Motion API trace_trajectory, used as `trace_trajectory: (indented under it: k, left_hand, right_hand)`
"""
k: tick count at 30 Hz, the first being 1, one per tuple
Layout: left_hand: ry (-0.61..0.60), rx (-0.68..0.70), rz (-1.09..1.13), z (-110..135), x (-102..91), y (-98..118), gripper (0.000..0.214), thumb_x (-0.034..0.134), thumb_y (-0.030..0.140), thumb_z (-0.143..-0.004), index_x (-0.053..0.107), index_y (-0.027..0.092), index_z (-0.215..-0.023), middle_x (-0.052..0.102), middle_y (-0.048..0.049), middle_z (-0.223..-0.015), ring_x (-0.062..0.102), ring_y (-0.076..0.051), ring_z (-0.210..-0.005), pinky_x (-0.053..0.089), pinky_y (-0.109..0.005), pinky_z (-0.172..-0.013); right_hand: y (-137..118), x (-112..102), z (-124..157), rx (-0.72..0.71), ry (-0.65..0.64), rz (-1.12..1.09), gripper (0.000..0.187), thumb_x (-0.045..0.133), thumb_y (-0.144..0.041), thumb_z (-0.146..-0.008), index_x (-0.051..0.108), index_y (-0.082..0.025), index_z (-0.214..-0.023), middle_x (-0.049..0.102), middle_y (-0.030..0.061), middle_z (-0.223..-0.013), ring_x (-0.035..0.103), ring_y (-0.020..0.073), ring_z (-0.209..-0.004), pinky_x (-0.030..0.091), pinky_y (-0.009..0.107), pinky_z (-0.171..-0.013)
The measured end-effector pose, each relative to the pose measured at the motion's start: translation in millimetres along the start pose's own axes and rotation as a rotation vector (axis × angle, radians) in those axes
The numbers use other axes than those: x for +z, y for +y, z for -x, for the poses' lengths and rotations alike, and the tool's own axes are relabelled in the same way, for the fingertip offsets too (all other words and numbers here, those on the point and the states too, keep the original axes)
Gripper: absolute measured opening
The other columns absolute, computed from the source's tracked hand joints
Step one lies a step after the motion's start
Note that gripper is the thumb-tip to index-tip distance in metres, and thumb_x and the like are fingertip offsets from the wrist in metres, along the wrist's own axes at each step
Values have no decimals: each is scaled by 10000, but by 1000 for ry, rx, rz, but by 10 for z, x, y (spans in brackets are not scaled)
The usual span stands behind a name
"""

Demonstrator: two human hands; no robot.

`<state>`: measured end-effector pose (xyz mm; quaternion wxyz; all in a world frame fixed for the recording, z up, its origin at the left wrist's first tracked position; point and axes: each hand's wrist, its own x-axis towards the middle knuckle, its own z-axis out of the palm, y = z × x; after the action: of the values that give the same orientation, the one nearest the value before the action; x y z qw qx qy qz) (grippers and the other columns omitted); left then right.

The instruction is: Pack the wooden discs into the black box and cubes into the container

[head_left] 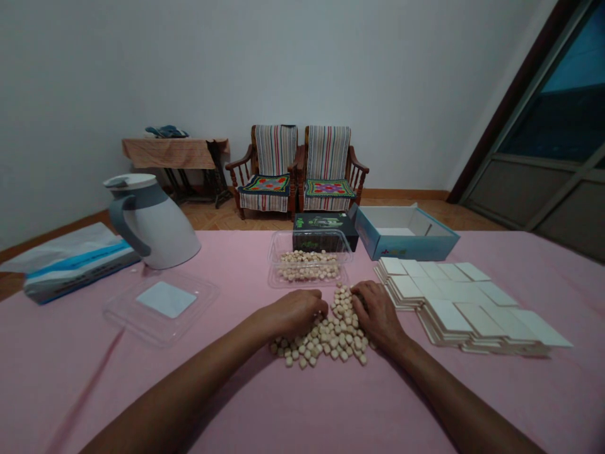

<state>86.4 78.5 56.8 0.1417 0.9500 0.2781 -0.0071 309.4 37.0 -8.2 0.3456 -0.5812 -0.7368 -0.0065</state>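
A pile of small pale beige cubes (331,334) lies on the pink tablecloth (302,403) in front of me. My left hand (295,312) rests at the pile's left edge, palm down, fingers curled onto the cubes. My right hand (378,312) sits at the pile's right edge with fingers bent against the cubes. What lies under the fingers is hidden. Just beyond the pile stands a clear plastic tub (309,249) with more of the same cubes inside.
Stacks of white square tiles (466,306) spread to the right. A blue box (406,233) and a black box (326,224) stand behind the tub. At left are a white jug (151,221), a clear lid (161,306) and a white-blue packet (70,261). Two chairs stand beyond.
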Motion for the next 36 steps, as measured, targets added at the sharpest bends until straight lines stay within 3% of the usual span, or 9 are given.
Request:
trace_trajectory:
  k: [6,8,13,15,17,21,23,32,36]
  left_hand:
    - [80,-12,-46,49,-148,40,173,511,122,-814,653,179,-894,649,-51,-859,602,-158,-747,429,-227,-641]
    - [209,-13,-31,46,-275,5,159,516,105,-804,636,168,-886,644,-49,-868,600,-153,-772,438,-228,-668]
    - [724,-180,-26,10,-531,-128,232,517,142,-839,603,165,-1053,603,-61,-978,583,-125,-744,467,-253,-723]
    - [789,-198,5,18,-530,-133,256,523,148,-842,591,162,-1089,590,-70,-1026,579,-110,-713,473,-259,-732]
    - [674,-140,35,46,-468,-104,209,527,133,-833,613,152,-1023,604,-69,-990,580,-111,-706,470,-254,-721]
    - [184,58,74,100,-255,-30,215,573,85,-758,658,170,-936,651,-46,-898,595,-129,-732,449,-219,-665]
    - [48,84,70,94,-147,-11,218,580,96,-741,671,172,-924,667,-47,-880,600,-137,-731,443,-214,-650]
    - [-1,7,-20,-51,0,56,177,541,131,-685,680,170,-787,690,-73,-782,591,-170,-644,384,-242,-562]
    - [75,-34,-6,-31,64,80,189,539,109,-639,662,167,-770,675,-62,-757,573,-164,-644,375,-237,-561]
  right_hand:
    - [10,-2,2,-6,3,4,129,470,-172,-861,589,-182,-910,599,82,-929,498,225,-898,397,365,-791]
    - [4,-8,1,0,-1,5,130,473,-174,-862,593,-180,-912,599,81,-925,499,224,-896,396,363,-793]
    - [-12,-19,-1,9,-14,-2,141,469,-162,-867,598,-170,-924,593,83,-928,493,222,-895,388,361,-804]
    - [-15,-19,-1,12,-12,-4,138,472,-160,-866,599,-168,-920,591,81,-920,488,221,-887,386,359,-801]
    - [-15,-15,0,13,-9,-5,134,476,-162,-865,599,-168,-917,590,79,-915,487,222,-885,384,356,-798]
    - [1,0,3,5,-2,-9,131,474,-168,-865,595,-176,-915,592,80,-936,491,224,-903,385,355,-804]
    - [10,6,3,3,2,-8,129,473,-168,-863,593,-179,-911,593,81,-937,493,225,-907,386,356,-802]
    - [20,12,4,-6,8,0,134,478,-170,-859,598,-182,-918,604,80,-935,503,225,-905,393,354,-792]
    - [33,24,7,9,-3,9,132,485,-169,-855,602,-183,-913,604,75,-925,507,220,-893,392,350,-788]
